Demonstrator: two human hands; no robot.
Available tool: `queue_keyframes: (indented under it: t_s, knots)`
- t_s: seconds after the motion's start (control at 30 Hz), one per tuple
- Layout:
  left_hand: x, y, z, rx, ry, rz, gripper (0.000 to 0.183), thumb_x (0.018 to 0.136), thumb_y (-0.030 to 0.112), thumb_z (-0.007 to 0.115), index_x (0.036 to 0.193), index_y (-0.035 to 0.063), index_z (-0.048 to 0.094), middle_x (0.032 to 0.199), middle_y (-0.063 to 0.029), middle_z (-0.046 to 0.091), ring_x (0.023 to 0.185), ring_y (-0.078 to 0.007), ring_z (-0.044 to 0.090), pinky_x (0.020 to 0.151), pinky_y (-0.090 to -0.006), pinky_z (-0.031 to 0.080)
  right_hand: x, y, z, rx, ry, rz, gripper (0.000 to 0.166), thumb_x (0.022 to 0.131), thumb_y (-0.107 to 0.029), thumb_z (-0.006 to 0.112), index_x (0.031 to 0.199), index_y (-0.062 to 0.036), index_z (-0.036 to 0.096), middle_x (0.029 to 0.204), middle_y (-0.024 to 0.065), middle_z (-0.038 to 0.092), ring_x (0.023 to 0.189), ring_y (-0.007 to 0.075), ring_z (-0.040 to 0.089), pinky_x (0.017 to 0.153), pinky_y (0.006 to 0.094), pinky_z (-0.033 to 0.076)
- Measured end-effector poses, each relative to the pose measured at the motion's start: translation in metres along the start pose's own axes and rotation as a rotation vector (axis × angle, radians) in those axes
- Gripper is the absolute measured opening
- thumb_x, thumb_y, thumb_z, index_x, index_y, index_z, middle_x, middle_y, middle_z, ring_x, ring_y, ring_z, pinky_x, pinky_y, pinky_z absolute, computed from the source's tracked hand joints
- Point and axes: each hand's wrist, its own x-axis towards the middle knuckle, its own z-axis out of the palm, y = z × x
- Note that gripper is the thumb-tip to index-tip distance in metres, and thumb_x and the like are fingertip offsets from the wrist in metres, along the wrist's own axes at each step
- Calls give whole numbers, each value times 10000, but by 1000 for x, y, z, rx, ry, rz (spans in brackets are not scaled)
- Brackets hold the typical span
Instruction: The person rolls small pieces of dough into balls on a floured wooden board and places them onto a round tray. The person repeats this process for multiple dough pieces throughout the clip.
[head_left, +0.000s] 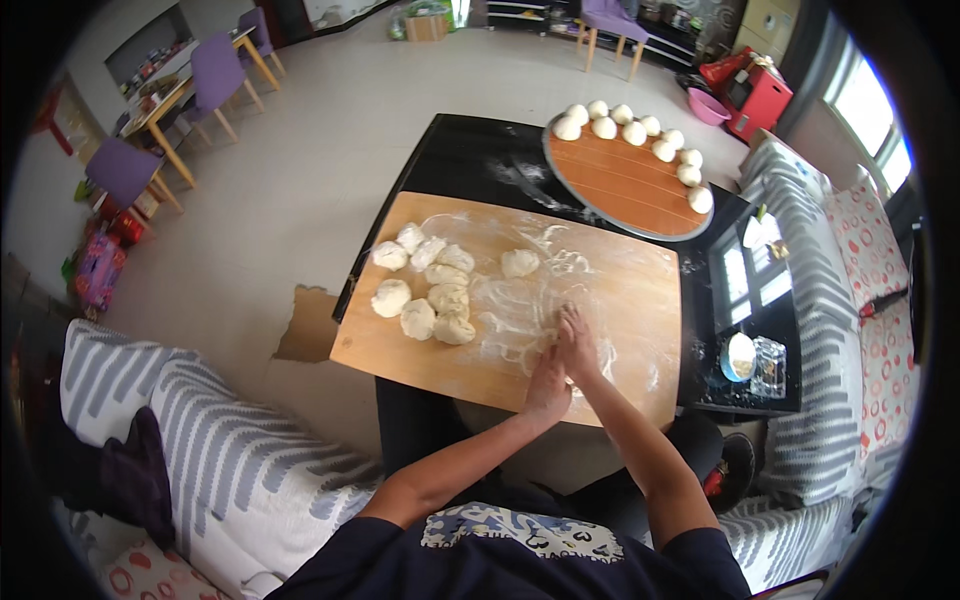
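My left hand (549, 379) and my right hand (576, 341) press together low over the floured part of a wooden board (637, 300). Whatever lies beneath or between them is hidden, so I cannot tell if they hold dough. One lump of dough (520, 262) sits alone beyond my hands. Several rough dough pieces (418, 319) are grouped on the board's left side, some touching. Past the board's far right edge, a round tray (622, 184) with an orange-brown surface bears several smooth dough balls (634, 133) along its far and right rim.
The board rests on a black table (465, 150). At the table's right stand a bowl (739, 357) with pale contents and a glass ashtray (769, 367). Sofas with striped covers (225, 450) flank me on both sides. Cardboard (306, 322) lies on the floor at left.
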Motion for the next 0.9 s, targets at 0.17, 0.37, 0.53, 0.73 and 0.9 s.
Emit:
queue_keyframes:
  t_s: [0.17, 0.37, 0.53, 0.73, 0.9]
  knots:
    - [-9, 19, -11, 117, -86, -40, 719, 734, 44, 593, 1360, -97, 268, 1379, -290, 342, 1291, -418, 316, 1114, -490, 205, 14, 5, -20, -93, 3, 150, 420, 961, -229, 401, 1276, 30, 503, 1400, 200, 421, 1344, 351, 323, 1134, 426, 191]
    - [9, 10, 6, 55, -62, -128, 688, 762, -1, 539, 1378, -89, 246, 1386, -282, 335, 1308, -423, 297, 1107, -483, 221, 27, 13, -8, -71, -34, 215, 454, 969, -251, 376, 1317, 30, 457, 1418, 212, 392, 1353, 358, 305, 1135, 422, 192]
    - [-12, 10, -8, -46, -60, -25, 709, 740, -34, 531, 1384, -81, 239, 1392, -288, 311, 1309, -431, 285, 1099, -484, 236, -4, 3, 0, 22, -141, 116, 452, 971, -248, 367, 1303, 40, 472, 1414, 217, 394, 1359, 366, 290, 1137, 421, 194]
    - [-7, 17, -5, 57, -48, -46, 734, 734, -35, 551, 1388, -82, 222, 1388, -303, 301, 1309, -436, 282, 1102, -469, 239, 25, -5, -25, -133, -51, 214, 463, 959, -227, 343, 1306, 53, 470, 1433, 213, 371, 1365, 340, 285, 1140, 389, 191]
    - [3, 14, 14, -16, -17, -31, 727, 730, -26, 571, 1373, -91, 239, 1378, -301, 312, 1297, -435, 297, 1096, -440, 259, 9, 23, -5, 98, -64, 254, 461, 976, -263, 362, 1318, 28, 466, 1421, 213, 386, 1358, 354, 295, 1135, 419, 190]
